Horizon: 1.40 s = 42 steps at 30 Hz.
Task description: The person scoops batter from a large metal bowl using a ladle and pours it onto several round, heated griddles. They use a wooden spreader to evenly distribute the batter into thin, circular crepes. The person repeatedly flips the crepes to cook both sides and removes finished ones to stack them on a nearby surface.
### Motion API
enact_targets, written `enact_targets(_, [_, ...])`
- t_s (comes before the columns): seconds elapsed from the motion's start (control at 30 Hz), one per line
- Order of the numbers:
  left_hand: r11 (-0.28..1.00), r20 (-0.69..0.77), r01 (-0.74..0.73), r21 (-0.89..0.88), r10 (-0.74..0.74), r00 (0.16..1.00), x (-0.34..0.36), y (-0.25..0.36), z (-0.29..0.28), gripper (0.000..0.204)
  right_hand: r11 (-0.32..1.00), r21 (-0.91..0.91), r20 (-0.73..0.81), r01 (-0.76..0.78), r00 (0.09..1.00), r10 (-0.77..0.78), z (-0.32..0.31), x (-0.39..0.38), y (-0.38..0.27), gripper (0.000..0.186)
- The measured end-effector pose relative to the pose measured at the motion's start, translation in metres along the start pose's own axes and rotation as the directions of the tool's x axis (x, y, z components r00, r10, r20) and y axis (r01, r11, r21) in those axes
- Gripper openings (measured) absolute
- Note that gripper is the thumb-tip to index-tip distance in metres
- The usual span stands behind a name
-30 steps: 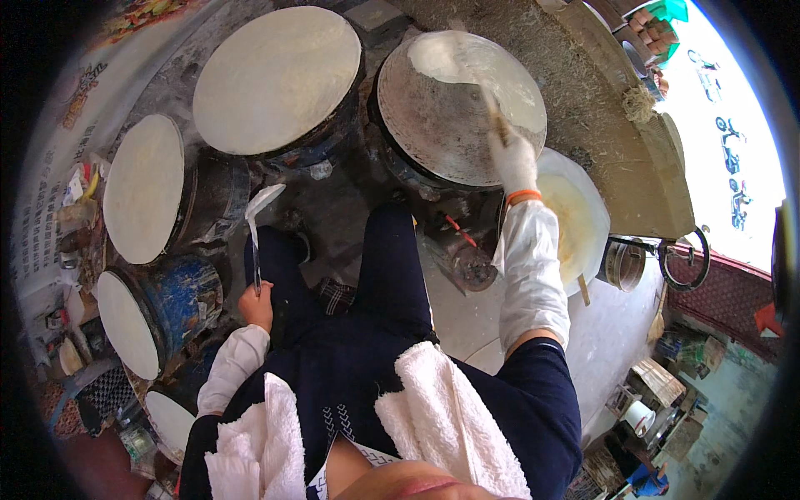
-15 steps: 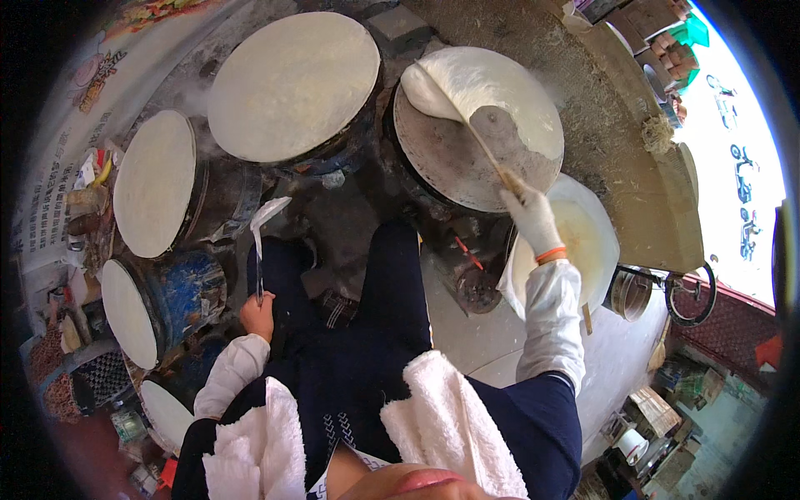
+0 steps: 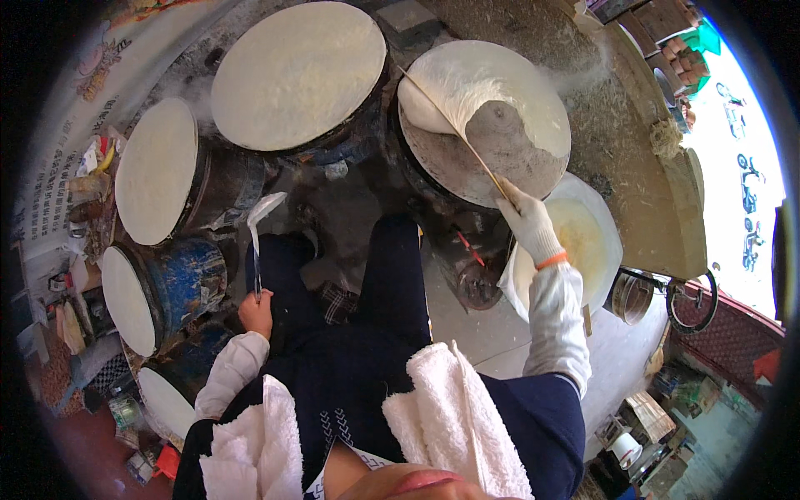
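Observation:
Far right of centre, wet white batter (image 3: 446,92) covers the left, back and right of a round griddle (image 3: 508,150). A grey patch of the griddle shows bare at its middle and front. My right hand (image 3: 527,218), in a white glove, is closed on the near end of a thin wooden stick (image 3: 460,131). The stick slants across the griddle along the batter's edge, its far tip at the left rim. My bare left hand (image 3: 256,313) rests by my left knee, wrapped round the handle of a ladle (image 3: 267,208) held upright, its head coated white.
A lined basin (image 3: 612,221) of pale batter stands beside my right forearm. Other round griddles with pale sheets on them curve round to my left: a large one (image 3: 300,75), then smaller ones (image 3: 157,171) (image 3: 129,302). Red-handled tool (image 3: 468,247) lies between my knee and the basin.
My right hand has drawn slightly left and nearer over the griddle. The stick's far tip has shifted left to the rim. My left hand and the ladle stay much the same.

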<state>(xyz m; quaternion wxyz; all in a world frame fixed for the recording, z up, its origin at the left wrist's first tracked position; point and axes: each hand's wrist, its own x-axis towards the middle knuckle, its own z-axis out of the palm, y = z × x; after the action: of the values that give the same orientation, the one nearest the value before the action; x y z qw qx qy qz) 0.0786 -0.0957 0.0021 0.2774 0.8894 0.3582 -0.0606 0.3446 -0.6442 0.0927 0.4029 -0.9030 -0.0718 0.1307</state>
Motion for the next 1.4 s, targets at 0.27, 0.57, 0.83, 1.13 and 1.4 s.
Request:
enact_targets(0.27, [0.993,0.03,-0.118,0.013,0.117,0.993,0.008,0.006,-0.002,0.026,0.889,0.415,-0.174,-0.192,0.943,0.285,0.014,0.014,0.03,0.047])
enact_targets(0.57, [0.989,0.04,-0.144,0.025,0.143,0.989,0.015,-0.008,-0.001,0.027,0.613,0.748,-0.039,-0.252,0.906,0.421,0.087,-0.036,-0.025,0.05])
enact_targets(0.83, [0.978,0.011,-0.183,-0.104,0.185,0.983,0.026,-0.016,-0.006,0.025,0.284,0.945,-0.02,-0.159,0.843,0.537,0.216,0.012,-0.156,0.027])
enact_targets(1.13, [0.972,0.027,-0.141,-0.189,0.149,0.989,0.032,-0.023,-0.015,0.02,0.758,0.652,-0.478,-0.019,0.766,0.43,0.257,0.059,-0.152,0.043])
enact_targets(1.4, [0.929,-0.024,-0.199,-0.313,0.202,0.979,0.035,-0.02,-0.008,0.026,0.205,0.976,-0.127,-0.071,0.582,0.803,0.249,0.09,-0.201,0.038])
